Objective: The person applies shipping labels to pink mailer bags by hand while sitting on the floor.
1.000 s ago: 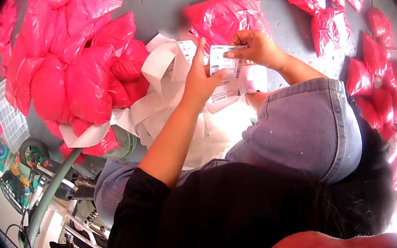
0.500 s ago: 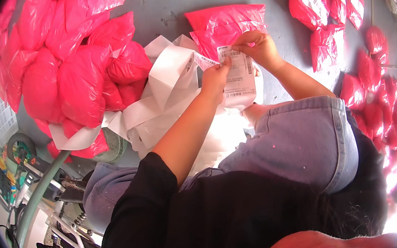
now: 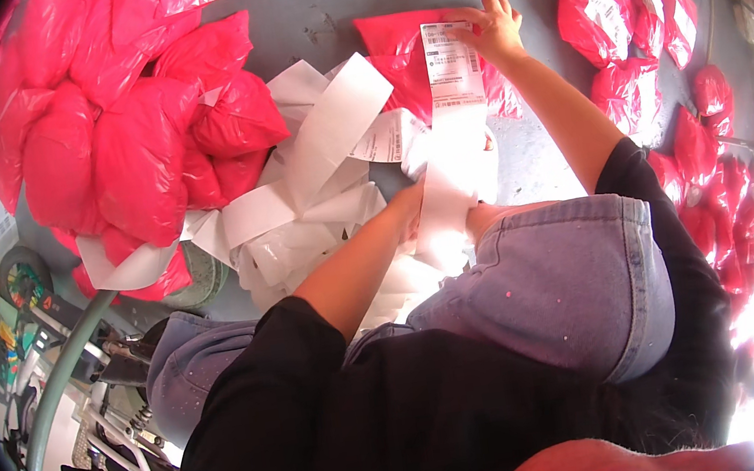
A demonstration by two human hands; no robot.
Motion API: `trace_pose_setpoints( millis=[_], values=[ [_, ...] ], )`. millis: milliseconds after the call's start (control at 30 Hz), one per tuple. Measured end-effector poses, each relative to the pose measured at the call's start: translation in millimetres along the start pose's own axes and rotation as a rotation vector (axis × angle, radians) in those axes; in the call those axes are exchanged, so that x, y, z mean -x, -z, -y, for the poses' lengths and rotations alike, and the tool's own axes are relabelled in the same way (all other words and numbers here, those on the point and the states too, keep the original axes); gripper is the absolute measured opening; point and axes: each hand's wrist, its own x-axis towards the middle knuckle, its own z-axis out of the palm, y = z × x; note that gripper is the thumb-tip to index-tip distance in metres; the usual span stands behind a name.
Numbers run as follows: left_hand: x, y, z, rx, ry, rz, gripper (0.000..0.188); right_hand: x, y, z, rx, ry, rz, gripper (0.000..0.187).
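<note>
My right hand pinches the upper right edge of a white printed shipping label between thumb and fingertip, its other fingers spread upward. Behind the label lies a pink plastic mailer bag on the grey floor. Below the print, a white paper strip runs down toward my knee, bright with glare. My left hand grips this strip low down, fingers partly hidden by it. Beside it, another printed label curls on the heap of loose white paper strip.
A big pile of filled pink bags rises at the left. Several labelled pink bags lie at the far right, with more pink bags near a metal rack. A green pole and wheeled metal frame stand at lower left.
My right hand has moved up and away with the label's top end, stretching it over the pink bag. My left hand has dropped from the label down toward my knee.
</note>
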Motion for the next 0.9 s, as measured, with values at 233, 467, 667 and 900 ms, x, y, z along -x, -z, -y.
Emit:
trace_pose_setpoints(
  millis=[233,467,667,900],
  values=[
    [80,61,65,-0.885,0.505,-0.410,0.059,37,-10,57,0.365,0.311,0.204,0.071],
    [245,-7,27,-1.761,0.130,-0.560,0.044,2,-14,20,0.240,-0.166,-0.194,0.065],
    [355,-48,28,-1.608,-0.297,-0.764,0.031,48,50,26,-0.278,-0.300,0.220,0.042],
    [385,-37,60,-1.838,-0.953,-0.717,0.013,298,170,-52,0.185,-0.553,0.407,0.030]
  ],
)
